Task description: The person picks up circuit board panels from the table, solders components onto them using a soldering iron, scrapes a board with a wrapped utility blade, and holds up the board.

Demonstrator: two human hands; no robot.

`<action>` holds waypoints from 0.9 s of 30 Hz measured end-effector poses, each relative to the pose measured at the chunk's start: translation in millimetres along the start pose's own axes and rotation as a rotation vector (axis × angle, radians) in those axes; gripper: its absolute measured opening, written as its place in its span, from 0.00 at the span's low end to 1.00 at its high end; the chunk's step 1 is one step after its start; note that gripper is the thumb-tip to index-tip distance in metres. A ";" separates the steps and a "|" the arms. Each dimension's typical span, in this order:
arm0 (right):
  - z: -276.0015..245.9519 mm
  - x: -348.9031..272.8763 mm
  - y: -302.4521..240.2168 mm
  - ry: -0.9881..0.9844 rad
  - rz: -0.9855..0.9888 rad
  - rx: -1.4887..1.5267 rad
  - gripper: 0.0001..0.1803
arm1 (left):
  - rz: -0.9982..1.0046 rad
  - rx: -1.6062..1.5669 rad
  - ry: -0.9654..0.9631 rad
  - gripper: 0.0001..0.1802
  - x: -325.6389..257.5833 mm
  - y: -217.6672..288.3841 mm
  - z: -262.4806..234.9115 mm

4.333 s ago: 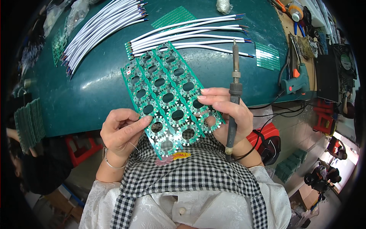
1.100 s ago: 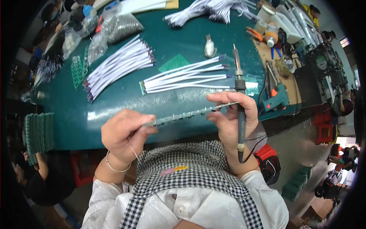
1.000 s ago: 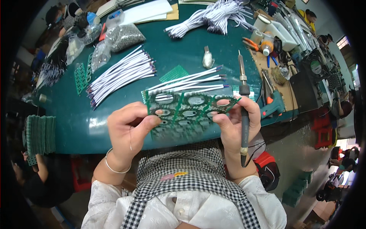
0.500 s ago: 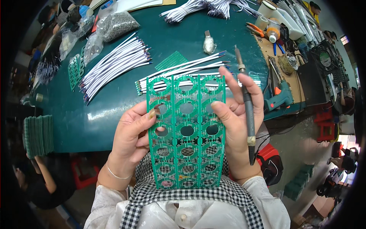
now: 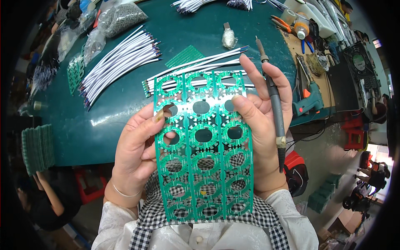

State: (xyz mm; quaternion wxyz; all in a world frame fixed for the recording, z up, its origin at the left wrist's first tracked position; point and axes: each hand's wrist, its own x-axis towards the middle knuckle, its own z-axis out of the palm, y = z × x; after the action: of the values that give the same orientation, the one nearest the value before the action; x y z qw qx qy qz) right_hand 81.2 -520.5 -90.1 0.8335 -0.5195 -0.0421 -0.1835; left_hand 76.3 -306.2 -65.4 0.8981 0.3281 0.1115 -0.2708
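Note:
A green circuit-board panel with rows of ring-shaped cut-outs stands upright in front of my chest, held between both hands. My left hand grips its left edge, thumb on the front face. My right hand holds the right edge, thumb pressed on the panel's upper right. The same right hand also carries a black soldering iron along its fingers, tip pointing away from me over the bench.
The dark green bench carries two bundles of white wires, a small green board, bags of parts and a stack of green panels at the left edge. Pliers, a glue gun and bottles lie right.
The panel has been flipped from lying flat with its component side up, through edge-on, to upright with its bare side facing me. Both hands shifted along its edges.

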 end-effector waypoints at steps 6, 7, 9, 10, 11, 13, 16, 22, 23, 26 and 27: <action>-0.1 -1.7 -0.6 -0.026 0.000 -0.020 0.36 | -0.055 -0.014 -0.103 0.16 -1.4 2.3 -13.8; 0.5 -2.3 -0.2 -0.031 0.007 -0.018 0.35 | -0.058 -0.017 -0.120 0.16 -2.6 2.1 -15.4; -0.5 -3.6 -1.4 -0.031 0.013 -0.031 0.35 | -0.052 -0.011 -0.073 0.16 -3.9 0.9 -8.4; -0.7 -4.2 -1.8 -0.033 0.020 -0.041 0.35 | -0.043 -0.004 -0.024 0.16 -4.9 0.3 -6.1; -1.1 -4.7 -2.2 -0.033 0.019 -0.042 0.35 | -0.044 -0.004 -0.026 0.16 -5.5 -0.1 -6.2; -2.0 -6.1 -2.2 -0.031 0.020 -0.041 0.35 | -0.053 0.005 -0.029 0.16 -7.0 -1.0 -7.3; -5.7 -8.4 -2.0 -0.057 0.006 -0.053 0.34 | -0.037 -0.001 -0.026 0.17 -9.7 -2.9 -6.2; -4.6 -11.1 -3.9 -0.063 0.027 -0.091 0.34 | -0.025 0.016 -0.008 0.19 -14.5 -6.4 -10.2; -5.1 -11.9 -3.2 -0.065 0.027 -0.090 0.34 | -0.024 0.016 -0.007 0.19 -14.9 -6.5 -11.7; -6.7 -14.1 -1.3 -0.075 0.021 -0.069 0.35 | -0.033 -0.036 -0.116 0.20 -16.1 -6.7 -13.5; -6.9 -14.7 -1.9 -0.075 0.022 -0.072 0.35 | -0.027 0.002 -0.058 0.20 -17.4 -6.7 -8.8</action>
State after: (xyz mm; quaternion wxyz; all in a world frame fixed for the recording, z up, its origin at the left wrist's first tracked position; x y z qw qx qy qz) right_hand 66.0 -523.4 -95.4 0.8141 -0.5561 -0.0607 -0.1561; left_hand 57.9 -297.6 -69.0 0.8969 0.3197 0.0896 -0.2923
